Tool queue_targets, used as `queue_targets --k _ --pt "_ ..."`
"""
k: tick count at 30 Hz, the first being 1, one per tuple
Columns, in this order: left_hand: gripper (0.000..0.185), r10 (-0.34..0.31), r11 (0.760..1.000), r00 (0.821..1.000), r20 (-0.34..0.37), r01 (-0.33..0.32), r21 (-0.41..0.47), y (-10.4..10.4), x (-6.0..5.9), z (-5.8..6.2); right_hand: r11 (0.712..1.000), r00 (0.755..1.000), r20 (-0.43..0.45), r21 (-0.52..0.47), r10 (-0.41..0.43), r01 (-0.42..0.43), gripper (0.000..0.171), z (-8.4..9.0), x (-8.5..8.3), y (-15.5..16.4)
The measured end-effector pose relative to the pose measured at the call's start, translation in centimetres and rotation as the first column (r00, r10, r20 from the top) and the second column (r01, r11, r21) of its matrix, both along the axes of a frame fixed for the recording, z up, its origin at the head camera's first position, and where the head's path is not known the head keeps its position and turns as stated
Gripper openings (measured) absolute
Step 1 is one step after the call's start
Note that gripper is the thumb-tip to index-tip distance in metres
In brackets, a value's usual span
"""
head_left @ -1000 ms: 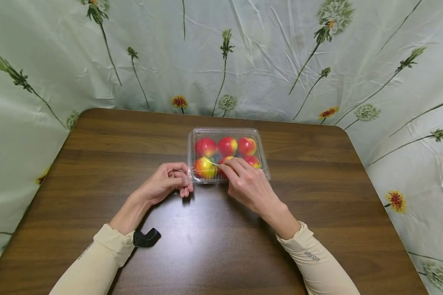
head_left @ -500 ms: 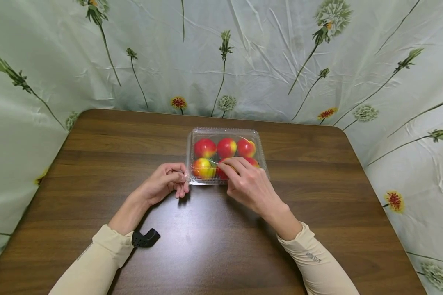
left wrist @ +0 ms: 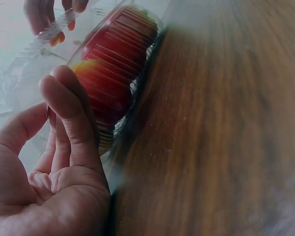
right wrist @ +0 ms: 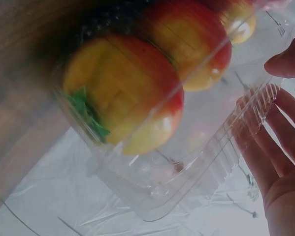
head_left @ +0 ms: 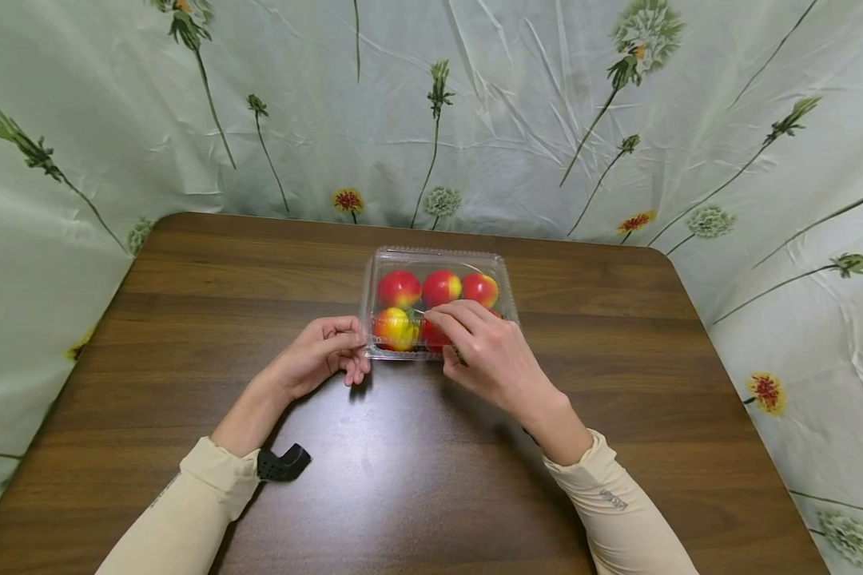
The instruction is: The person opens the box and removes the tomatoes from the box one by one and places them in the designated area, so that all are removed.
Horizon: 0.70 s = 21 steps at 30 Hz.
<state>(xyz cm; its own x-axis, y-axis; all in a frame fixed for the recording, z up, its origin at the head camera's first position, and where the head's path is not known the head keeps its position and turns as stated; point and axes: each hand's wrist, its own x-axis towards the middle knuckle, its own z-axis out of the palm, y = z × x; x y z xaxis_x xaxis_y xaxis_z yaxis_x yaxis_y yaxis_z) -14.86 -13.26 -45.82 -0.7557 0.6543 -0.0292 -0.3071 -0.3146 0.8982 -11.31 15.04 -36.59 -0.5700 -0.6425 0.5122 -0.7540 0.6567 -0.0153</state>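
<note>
A clear plastic clamshell container holds several red-and-yellow, apple-like fruits in two rows. Thumb and fingers of my left hand pinch its front left corner. In the left wrist view a thin plastic edge runs between that thumb and the bent fingers. My right hand is over the front right part, hiding some fruit. In the right wrist view this hand grips the ridged edge of the lid, thumb on one side and fingers on the other. The lid's front is raised at a tilt. A green leaf-like piece shows on one fruit.
The container stands on a brown wood-grain table, close to its back edge. A pale curtain printed with flowers hangs behind and beside the table. On the left wrist sits a black band.
My right hand has shifted slightly up, and the front edge of the lid has risen with it. The left hand stays at the corner, nearly still.
</note>
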Motion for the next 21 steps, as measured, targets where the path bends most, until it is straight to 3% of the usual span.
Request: queue_targets --k 14,21 --pt "0.018 0.016 0.999 1.0 -0.017 -0.017 -0.051 0.2 0.0 0.0 0.997 0.998 0.064 -0.078 0.022 -0.017 0.043 1.3 -0.4 1.4" --pt "0.017 0.011 0.999 1.0 -0.023 -0.012 -0.035 0.1 0.0 -0.1 0.988 0.997 0.071 -0.151 0.023 -0.012 0.039 1.8 -1.3 2.4"
